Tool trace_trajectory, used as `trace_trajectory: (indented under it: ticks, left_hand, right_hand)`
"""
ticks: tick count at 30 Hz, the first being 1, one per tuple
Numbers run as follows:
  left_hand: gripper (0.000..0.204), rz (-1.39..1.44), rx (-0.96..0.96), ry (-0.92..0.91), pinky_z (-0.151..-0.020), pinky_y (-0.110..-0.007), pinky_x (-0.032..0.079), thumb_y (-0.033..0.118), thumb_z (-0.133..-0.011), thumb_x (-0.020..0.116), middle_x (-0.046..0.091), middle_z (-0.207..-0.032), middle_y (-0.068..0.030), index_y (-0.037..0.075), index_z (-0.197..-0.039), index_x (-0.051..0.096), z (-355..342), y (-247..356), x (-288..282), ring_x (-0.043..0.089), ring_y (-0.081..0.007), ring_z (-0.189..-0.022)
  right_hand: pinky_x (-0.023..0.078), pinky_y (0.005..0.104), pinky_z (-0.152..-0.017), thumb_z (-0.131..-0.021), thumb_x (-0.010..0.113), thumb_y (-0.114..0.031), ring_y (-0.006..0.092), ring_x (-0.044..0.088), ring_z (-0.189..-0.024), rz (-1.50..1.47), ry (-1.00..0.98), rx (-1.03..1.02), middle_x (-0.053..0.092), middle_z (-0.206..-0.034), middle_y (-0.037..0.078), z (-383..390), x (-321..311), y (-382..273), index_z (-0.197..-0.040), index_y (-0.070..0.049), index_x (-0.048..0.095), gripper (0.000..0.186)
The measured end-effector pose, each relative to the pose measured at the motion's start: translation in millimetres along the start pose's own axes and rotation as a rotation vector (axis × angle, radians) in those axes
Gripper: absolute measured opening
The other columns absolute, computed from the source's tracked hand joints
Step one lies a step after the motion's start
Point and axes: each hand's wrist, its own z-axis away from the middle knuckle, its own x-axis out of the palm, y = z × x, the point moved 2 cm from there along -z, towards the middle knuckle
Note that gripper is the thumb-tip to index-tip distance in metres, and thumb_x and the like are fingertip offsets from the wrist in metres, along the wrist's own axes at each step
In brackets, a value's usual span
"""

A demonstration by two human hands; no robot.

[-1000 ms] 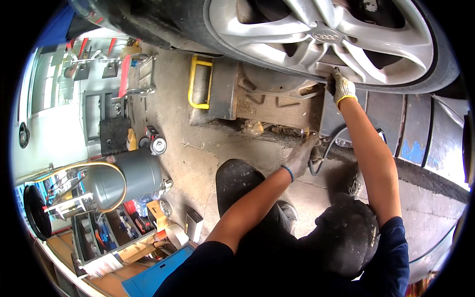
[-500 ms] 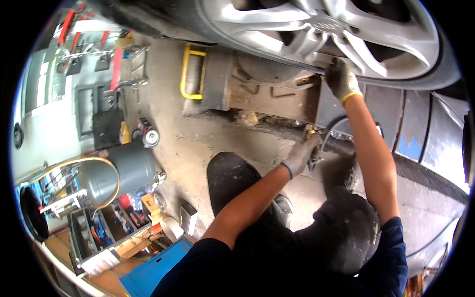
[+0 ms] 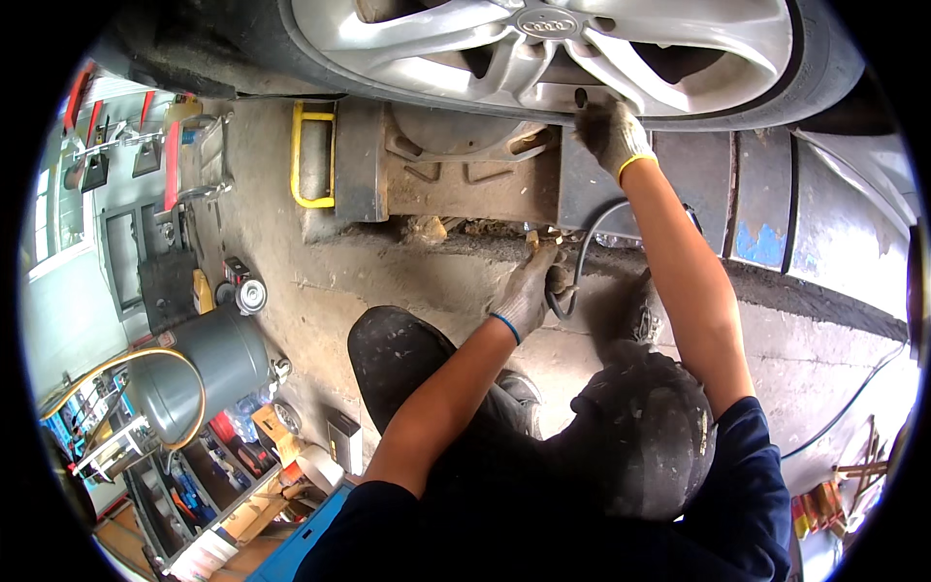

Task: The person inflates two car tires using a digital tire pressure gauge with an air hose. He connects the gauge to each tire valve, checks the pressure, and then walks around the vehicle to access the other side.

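Observation:
My left hand (image 3: 525, 292), in a pale grey glove with a blue cuff, is closed around a black hose (image 3: 584, 254) low in front of the wheel. A small brass-coloured fitting (image 3: 532, 239) shows at its fingertips. From this hand the hose loops up and passes behind my right forearm. My right hand (image 3: 613, 141), in a dirty pale glove with a yellow cuff, is at the lower rim of the silver alloy wheel (image 3: 512, 60). Its fingers are curled in at the rim's edge; whatever they pinch is hidden. The black tyre (image 3: 339, 68) surrounds the wheel.
Below the tyre lies a worn metal plate (image 3: 470, 184) with a round disc, beside a yellow tubular handle (image 3: 299, 160). My knees bend over the concrete floor (image 3: 320, 267). At left stand a grey air tank (image 3: 208, 359) and a tool tray (image 3: 208, 456); another hose (image 3: 849, 407) trails at right.
The view has shifted, so the wheel and floor sit further left and slightly higher. My right hand stays at the rim. My left hand keeps the hose, whose loop now shows more clearly.

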Motion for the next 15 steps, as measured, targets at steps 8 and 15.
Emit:
trace_trajectory:
  ticks: [8, 15]
  left_hand:
    - [0.023, -0.044, 0.031, -0.017, -0.057, -0.028, 0.049, 0.034, -0.1, 0.056, 0.049, -0.062, 0.0033, 0.012, -0.092, 0.059, -2.3, -1.9, -5.7, 0.047, -0.0097, -0.053]
    - [0.023, -0.06, -0.007, -0.008, -0.058, -0.029, 0.05, 0.035, -0.099, 0.057, 0.051, -0.063, 0.0038, 0.013, -0.092, 0.061, -0.7, -1.0, -5.1, 0.046, -0.0089, -0.053]
  right_hand:
    - [0.048, 0.0413, -0.082, -0.098, 0.052, -0.038, 0.0249, 0.053, -0.102, 0.051, -0.056, 0.086, 0.053, -0.113, 0.012, 32.1, 17.2, -6.8, -0.112, -0.008, 0.052, 0.034]
    - [0.058, 0.0438, -0.077, -0.094, 0.062, -0.041, 0.0274, 0.065, -0.084, 0.121, -0.317, 0.408, 0.064, -0.097, 0.015, 43.6, 26.5, 10.1, -0.103, -0.001, 0.058, 0.042]
